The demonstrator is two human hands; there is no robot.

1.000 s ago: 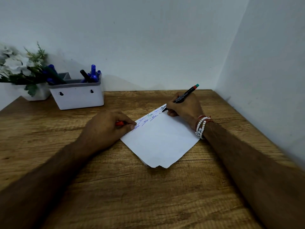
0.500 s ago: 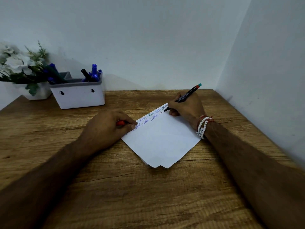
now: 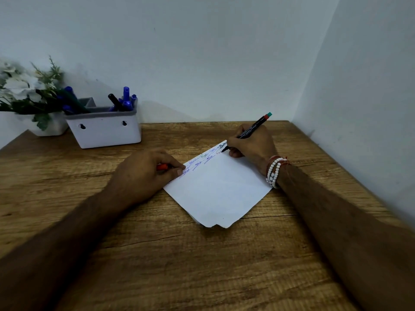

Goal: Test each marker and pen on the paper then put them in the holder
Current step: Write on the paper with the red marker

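A white sheet of paper (image 3: 217,189) lies turned diagonally on the wooden table, with blue, green and black scribbles along its far edge. My right hand (image 3: 251,144) grips a black pen (image 3: 250,131) with a red and teal end, its tip touching the paper's far corner. My left hand (image 3: 146,171) presses down the paper's left corner and is closed around a red cap (image 3: 162,167). The white holder (image 3: 105,131) with a grey rim stands at the back left, holding several blue and black markers (image 3: 125,101).
A white pot of artificial white flowers (image 3: 27,93) sits left of the holder, against the wall. Walls close off the table (image 3: 202,265) at the back and along the right side.
The pen tip has shifted slightly along the far edge of the paper as my right hand writes. My left hand stays in place.
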